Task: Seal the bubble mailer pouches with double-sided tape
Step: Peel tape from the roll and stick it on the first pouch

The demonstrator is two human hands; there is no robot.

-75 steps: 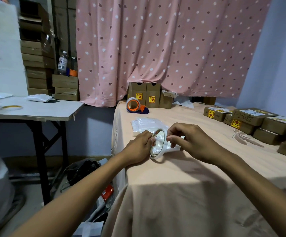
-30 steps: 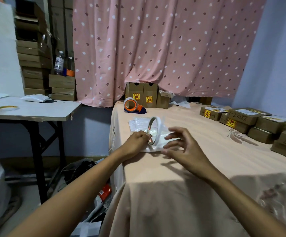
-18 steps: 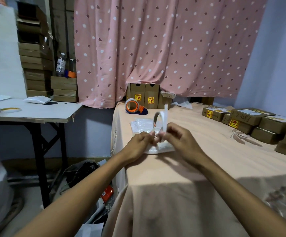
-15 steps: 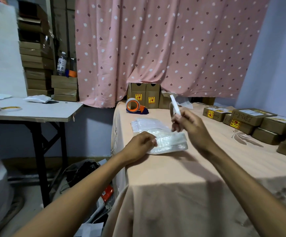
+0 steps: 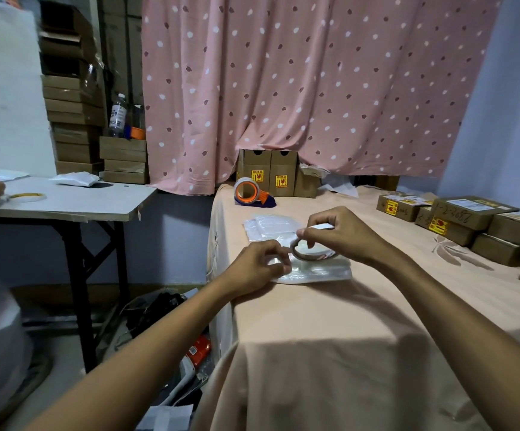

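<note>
Right hand (image 5: 342, 234) curls its fingers and thumb round the tape roll (image 5: 311, 254), holding the ring nearly flat just above the pouch (image 5: 324, 272), while my left hand (image 5: 258, 265) pinches the pouch's left end; whether the tape's free end sits under those fingertips I cannot tell. A white strip (image 5: 324, 226) pokes out above the right hand's knuckles. The pouch lies near the left edge of the table (image 5: 345, 337), its long axis running left to right, so the roll sits at the left end of the run and, as I judge it, has to travel rightward, away from the left hand, which is the nearer one for anchoring. A stack of pouches (image 5: 268, 227) waits just behind, toward the far edge, where a tape dispenser (image 5: 249, 192) also stands. As for writing: the upright boxes (image 5: 271, 169) at the far edge carry yellow labels (image 5: 281, 181) with red marks, the characters too small to read. The flat boxes (image 5: 470, 213) along the right edge show similar labels and handwritten digits that look like "2898-2", though I am not sure.
</note>
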